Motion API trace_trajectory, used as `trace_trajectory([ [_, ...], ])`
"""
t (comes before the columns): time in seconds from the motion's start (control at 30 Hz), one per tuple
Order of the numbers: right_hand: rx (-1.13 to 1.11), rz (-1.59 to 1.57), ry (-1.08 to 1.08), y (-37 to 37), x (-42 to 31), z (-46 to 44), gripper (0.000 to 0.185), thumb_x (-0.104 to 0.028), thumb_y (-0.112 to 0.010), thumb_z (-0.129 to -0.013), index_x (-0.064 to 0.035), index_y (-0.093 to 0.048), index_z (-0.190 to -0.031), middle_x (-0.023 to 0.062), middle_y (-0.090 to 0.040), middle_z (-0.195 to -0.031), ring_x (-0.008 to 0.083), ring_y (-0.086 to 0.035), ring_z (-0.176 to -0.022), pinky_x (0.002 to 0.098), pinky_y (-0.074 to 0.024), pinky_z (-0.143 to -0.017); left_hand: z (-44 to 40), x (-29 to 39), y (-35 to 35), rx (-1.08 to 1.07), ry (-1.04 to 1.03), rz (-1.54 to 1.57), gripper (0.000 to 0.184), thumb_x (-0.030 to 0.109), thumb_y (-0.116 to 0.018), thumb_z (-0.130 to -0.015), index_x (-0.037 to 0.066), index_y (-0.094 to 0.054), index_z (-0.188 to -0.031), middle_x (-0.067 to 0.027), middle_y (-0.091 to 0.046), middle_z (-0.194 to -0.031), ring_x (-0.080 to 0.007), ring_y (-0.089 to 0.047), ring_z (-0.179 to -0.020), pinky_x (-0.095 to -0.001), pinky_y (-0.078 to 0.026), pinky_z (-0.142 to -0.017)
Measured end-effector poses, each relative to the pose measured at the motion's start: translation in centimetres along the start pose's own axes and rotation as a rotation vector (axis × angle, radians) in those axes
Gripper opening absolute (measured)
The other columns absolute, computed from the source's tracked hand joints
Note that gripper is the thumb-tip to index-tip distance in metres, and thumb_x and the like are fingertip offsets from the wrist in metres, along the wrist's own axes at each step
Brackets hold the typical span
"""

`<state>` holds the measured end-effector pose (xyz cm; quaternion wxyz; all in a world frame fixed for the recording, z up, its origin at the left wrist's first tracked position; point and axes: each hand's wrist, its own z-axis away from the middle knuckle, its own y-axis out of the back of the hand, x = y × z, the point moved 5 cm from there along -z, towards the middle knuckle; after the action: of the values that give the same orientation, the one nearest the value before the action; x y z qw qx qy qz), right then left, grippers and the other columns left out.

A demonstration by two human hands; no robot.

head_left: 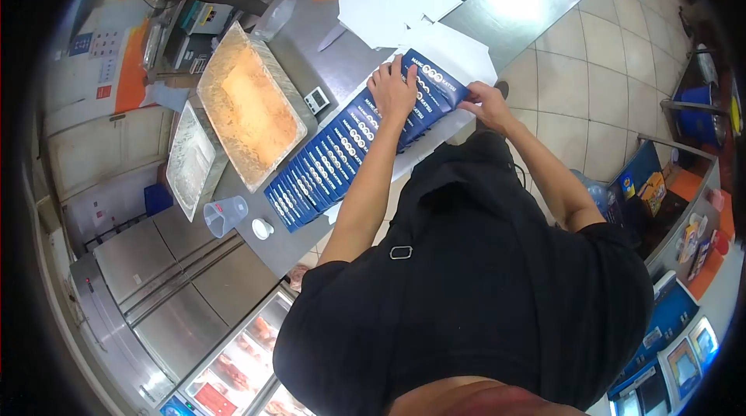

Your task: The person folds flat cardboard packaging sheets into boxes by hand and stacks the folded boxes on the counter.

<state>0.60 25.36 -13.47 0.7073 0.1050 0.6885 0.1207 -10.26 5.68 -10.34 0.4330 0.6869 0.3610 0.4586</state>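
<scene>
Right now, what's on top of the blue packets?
The left hand lies on the blue packets; the right hand touches an edge. The surface under the left hand is covered; overlap hides parts of others.

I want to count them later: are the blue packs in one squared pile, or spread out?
Spread: the blue packs overlap in a row, their white print showing one after another.

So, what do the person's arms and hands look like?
Short black cloth sleeves cover the upper arms. Below them, the forearms are bare. The left hand and right hand wear no gloves, and no watch or bracelet shows.
</scene>
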Motion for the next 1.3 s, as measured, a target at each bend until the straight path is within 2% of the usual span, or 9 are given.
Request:
trace_trajectory([
  [0.13,0.069,-0.056,0.006,-1.7,1.3,-0.5,0.027,-0.016,-0.077,-0.076,0.0021,-0.066,-0.093,0.0138,-0.063,-0.080,0.0215,-0.062,-0.069,0.0328,-0.0502,-0.067,0.0,0.2,0.1,-0.020,-0.002,-0.030,0.049,0.045,-0.052,-0.093,0.011,-0.056,-0.128,-0.0140,-0.059,-0.115,-0.0321,-0.050,-0.111,-0.0446,-0.031,-0.099],
  [0.37,-0.059,0.060,-0.202,-0.8,1.5,-0.4,0.029,-0.014,-0.077,-0.075,0.0023,-0.067,-0.097,0.0140,-0.064,-0.080,0.0192,-0.060,-0.068,0.0326,-0.0497,-0.066,-0.2,0.1,0.0,-0.125,0.061,0.030,0.055,0.050,-0.047,-0.094,0.012,-0.052,-0.133,-0.0194,-0.055,-0.123,-0.0349,-0.048,-0.117,-0.0480,-0.026,-0.103],
  [0.47,-0.104,-0.210,-0.092,-0.9,2.7,-1.0,0.028,-0.008,-0.074,-0.075,0.0001,-0.066,-0.100,0.0136,-0.064,-0.085,0.0213,-0.062,-0.072,0.0324,-0.0515,-0.070,-0.2,0.1,-0.2,-0.112,0.061,0.011,0.054,0.050,-0.049,-0.093,0.014,-0.053,-0.133,-0.0192,-0.055,-0.122,-0.0350,-0.049,-0.116,-0.0477,-0.027,-0.103],
  [0.53,-0.111,0.153,-0.014,-0.2,1.2,-1.2,0.030,-0.002,-0.071,-0.073,-0.0019,-0.065,-0.102,0.0128,-0.063,-0.090,0.0264,-0.064,-0.081,0.0348,-0.0526,-0.077,-0.2,0.5,0.1,-0.039,0.018,-0.054,0.049,0.047,-0.052,-0.092,0.016,-0.056,-0.130,-0.0163,-0.058,-0.114,-0.0319,-0.050,-0.110,-0.0448,-0.032,-0.097],
  [0.87,-0.162,0.361,0.222,-1.1,4.7,-3.5,0.024,-0.008,-0.074,-0.072,-0.0045,-0.067,-0.094,0.0160,-0.060,-0.086,0.0360,-0.060,-0.079,0.0424,-0.0481,-0.071,-0.5,0.8,0.2,-0.103,0.051,-0.015,0.051,0.048,-0.051,-0.092,0.017,-0.053,-0.132,-0.0187,-0.057,-0.116,-0.0347,-0.050,-0.112,-0.0491,-0.030,-0.099],
  [0.93,-0.162,0.330,0.058,-1.7,4.1,-3.8,0.021,-0.009,-0.075,-0.071,-0.0041,-0.069,-0.090,0.0159,-0.060,-0.082,0.0357,-0.060,-0.079,0.0418,-0.0488,-0.073,-0.4,0.6,0.2,-0.036,0.046,-0.054,0.049,0.048,-0.052,-0.092,0.015,-0.057,-0.128,-0.0163,-0.058,-0.111,-0.0320,-0.050,-0.107,-0.0450,-0.032,-0.095],
  [0.97,-0.126,0.310,0.076,-1.9,3.0,-3.4,0.017,0.000,-0.071,-0.071,-0.0010,-0.068,-0.087,0.0130,-0.065,-0.078,0.0253,-0.065,-0.072,0.0357,-0.0508,-0.068,-0.4,0.6,0.2,-0.020,0.041,-0.048,0.049,0.048,-0.052,-0.092,0.015,-0.057,-0.129,-0.0165,-0.058,-0.111,-0.0320,-0.050,-0.107,-0.0451,-0.032,-0.095],
  [1.1,-0.188,0.126,-0.250,-2.7,4.3,-2.9,0.019,0.002,-0.066,-0.071,0.0056,-0.066,-0.090,0.0132,-0.067,-0.071,0.0160,-0.064,-0.064,0.0329,-0.0525,-0.062,-0.6,0.6,0.3,-0.010,0.052,-0.046,0.048,0.046,-0.051,-0.093,0.015,-0.057,-0.129,-0.0163,-0.058,-0.111,-0.0317,-0.050,-0.107,-0.0445,-0.032,-0.095],
  [1.3,-0.397,0.205,-0.202,-2.7,4.0,-3.7,0.025,-0.001,-0.067,-0.070,0.0030,-0.068,-0.094,0.0158,-0.069,-0.076,0.0210,-0.068,-0.068,0.0351,-0.0537,-0.066,-0.6,0.8,0.4,-0.018,0.071,-0.074,0.045,0.045,-0.052,-0.093,0.018,-0.057,-0.129,-0.0168,-0.058,-0.108,-0.0318,-0.052,-0.102,-0.0444,-0.034,-0.091],
])
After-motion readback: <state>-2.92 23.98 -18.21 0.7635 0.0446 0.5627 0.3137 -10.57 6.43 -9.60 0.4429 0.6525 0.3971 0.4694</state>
